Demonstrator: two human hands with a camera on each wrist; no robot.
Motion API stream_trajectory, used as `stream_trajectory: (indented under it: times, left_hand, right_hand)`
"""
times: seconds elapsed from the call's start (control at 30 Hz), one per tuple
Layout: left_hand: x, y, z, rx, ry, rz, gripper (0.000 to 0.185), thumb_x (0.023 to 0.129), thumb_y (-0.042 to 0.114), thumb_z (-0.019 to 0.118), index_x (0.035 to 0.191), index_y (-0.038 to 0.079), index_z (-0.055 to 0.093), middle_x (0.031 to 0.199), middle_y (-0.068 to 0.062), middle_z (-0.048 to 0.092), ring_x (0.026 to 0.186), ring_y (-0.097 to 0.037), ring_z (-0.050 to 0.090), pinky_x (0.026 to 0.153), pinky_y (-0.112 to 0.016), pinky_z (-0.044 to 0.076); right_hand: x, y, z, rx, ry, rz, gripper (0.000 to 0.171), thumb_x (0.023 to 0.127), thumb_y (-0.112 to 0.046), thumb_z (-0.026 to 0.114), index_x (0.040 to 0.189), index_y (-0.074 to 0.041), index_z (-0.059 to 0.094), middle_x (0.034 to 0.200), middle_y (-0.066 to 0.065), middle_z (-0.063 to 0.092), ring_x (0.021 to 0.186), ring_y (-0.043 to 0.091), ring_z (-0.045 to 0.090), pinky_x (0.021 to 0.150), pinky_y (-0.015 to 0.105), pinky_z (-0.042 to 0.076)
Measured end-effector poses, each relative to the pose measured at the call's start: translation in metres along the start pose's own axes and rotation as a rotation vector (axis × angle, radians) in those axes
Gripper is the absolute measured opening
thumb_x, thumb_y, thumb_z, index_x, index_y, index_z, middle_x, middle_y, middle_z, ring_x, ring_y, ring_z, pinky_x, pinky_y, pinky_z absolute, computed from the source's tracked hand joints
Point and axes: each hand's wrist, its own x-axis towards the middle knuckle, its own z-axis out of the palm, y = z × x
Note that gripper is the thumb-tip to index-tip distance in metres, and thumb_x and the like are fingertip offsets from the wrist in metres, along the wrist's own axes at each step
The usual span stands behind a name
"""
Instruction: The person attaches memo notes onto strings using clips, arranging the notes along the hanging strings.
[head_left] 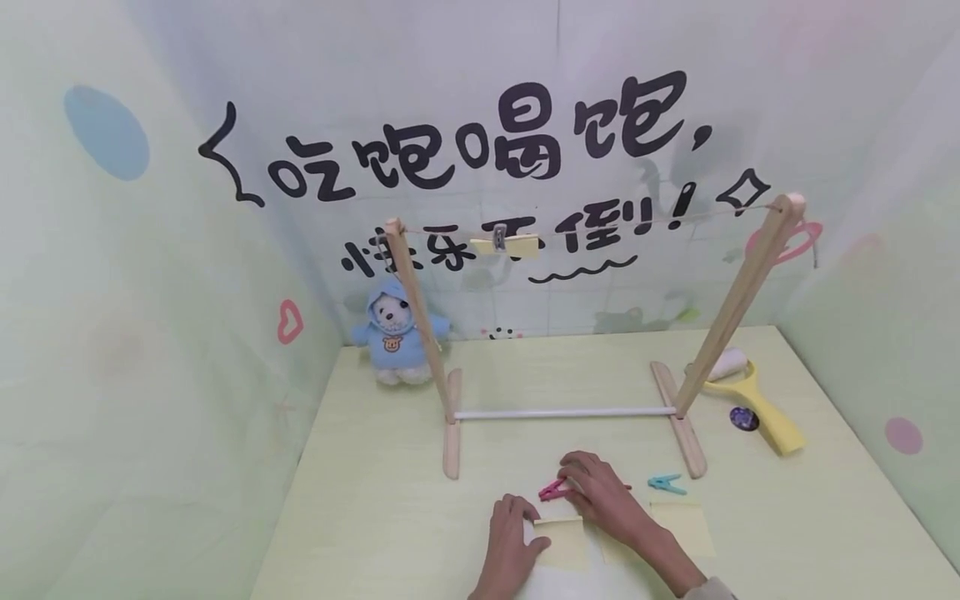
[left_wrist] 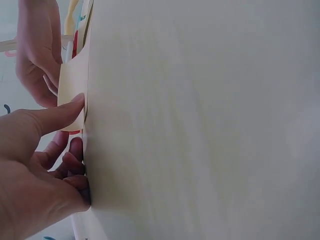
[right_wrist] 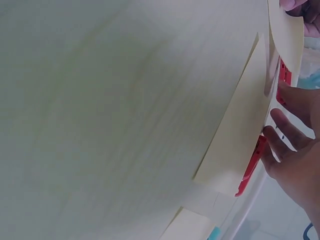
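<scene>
Pale yellow square paper note (head_left: 561, 540), flat on the table near the front edge; left hand (head_left: 512, 542) presses its left edge, thumb and fingers curled onto it; right hand (head_left: 600, 493) rests fingers on a pink plastic clothes peg (head_left: 553, 490) just behind, grip unclear. Judged early: one yellow note (head_left: 508, 245) already pegged on the string; a second loose yellow note (head_left: 684, 527) and a blue peg (head_left: 667, 483) remain. Wooden A-frame drying rack (head_left: 720, 333); light green tabletop (head_left: 375, 517); plush bear in blue hoodie (head_left: 393, 333); yellow lint roller (head_left: 757, 400); lettered backdrop (head_left: 480, 142).
</scene>
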Motion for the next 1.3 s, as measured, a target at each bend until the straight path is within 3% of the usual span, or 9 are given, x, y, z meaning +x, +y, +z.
stream_trajectory:
  times: [0.23, 0.47, 0.77, 0.9, 1.07, 1.17, 1.3]
  left_hand:
    - [0.002, 0.000, -0.009, -0.026, -0.017, 0.049, 0.035, 0.083, 0.011, 0.078, 0.110, 0.015, 0.056, 0.092, 0.008, 0.049, 0.087, 0.000, 0.034, 0.076, -0.023, 0.035]
    - [0.007, 0.001, -0.006, -0.032, -0.030, -0.015, 0.024, 0.089, 0.002, 0.068, 0.110, 0.011, 0.064, 0.089, 0.009, 0.049, 0.085, -0.002, 0.038, 0.071, -0.022, 0.033]
    - [0.010, 0.001, -0.005, -0.088, -0.036, -0.047, 0.018, 0.093, 0.002, 0.063, 0.109, 0.009, 0.067, 0.088, 0.008, 0.053, 0.078, 0.003, 0.039, 0.065, -0.019, 0.036]
    - [0.010, 0.001, -0.006, -0.133, -0.034, -0.050, 0.017, 0.093, 0.004, 0.064, 0.109, 0.010, 0.069, 0.087, 0.006, 0.057, 0.074, 0.005, 0.041, 0.062, -0.017, 0.038]
    - [0.009, 0.003, -0.005, -0.232, 0.030, -0.073, 0.015, 0.089, 0.005, 0.070, 0.103, 0.010, 0.071, 0.086, 0.001, 0.069, 0.073, 0.008, 0.049, 0.063, -0.015, 0.043]
    - [0.008, 0.005, -0.006, -0.283, 0.077, -0.104, 0.013, 0.087, 0.007, 0.073, 0.099, 0.011, 0.073, 0.086, 0.000, 0.073, 0.072, 0.008, 0.052, 0.064, -0.015, 0.044]
    - [0.010, 0.009, -0.012, -0.314, 0.098, -0.135, 0.011, 0.088, 0.015, 0.074, 0.099, 0.012, 0.074, 0.088, 0.001, 0.075, 0.073, 0.008, 0.054, 0.065, -0.015, 0.044]
  right_hand:
    - [0.001, -0.003, -0.001, 0.027, -0.002, 0.027, 0.030, 0.077, -0.007, 0.085, 0.103, -0.008, 0.070, 0.112, 0.008, 0.069, 0.110, 0.029, 0.064, 0.087, 0.048, 0.054]
    - [0.002, -0.006, -0.004, 0.063, -0.035, 0.114, 0.029, 0.083, -0.008, 0.080, 0.110, -0.009, 0.070, 0.110, 0.002, 0.071, 0.107, 0.023, 0.067, 0.086, 0.045, 0.055]
    - [0.003, -0.003, -0.008, 0.346, 0.030, 0.144, 0.035, 0.086, 0.001, 0.074, 0.120, -0.001, 0.067, 0.100, 0.002, 0.073, 0.096, 0.019, 0.071, 0.084, 0.032, 0.059]
    - [0.005, -0.003, -0.015, 0.425, 0.025, 0.237, 0.036, 0.089, -0.002, 0.072, 0.125, -0.001, 0.066, 0.102, 0.003, 0.071, 0.095, 0.019, 0.071, 0.080, 0.028, 0.059]
    - [0.009, -0.003, -0.025, 0.473, 0.043, 0.350, 0.034, 0.089, -0.007, 0.073, 0.122, -0.004, 0.065, 0.102, 0.004, 0.073, 0.097, 0.018, 0.070, 0.079, 0.028, 0.060]
    - [0.012, -0.001, -0.032, 0.482, 0.083, 0.326, 0.029, 0.087, -0.003, 0.074, 0.115, -0.003, 0.065, 0.100, 0.010, 0.072, 0.097, 0.014, 0.069, 0.079, 0.029, 0.060]
    - [0.021, 0.002, -0.048, 0.428, 0.164, 0.228, 0.029, 0.080, 0.003, 0.078, 0.106, -0.003, 0.066, 0.104, 0.012, 0.067, 0.100, 0.014, 0.064, 0.077, 0.030, 0.059]
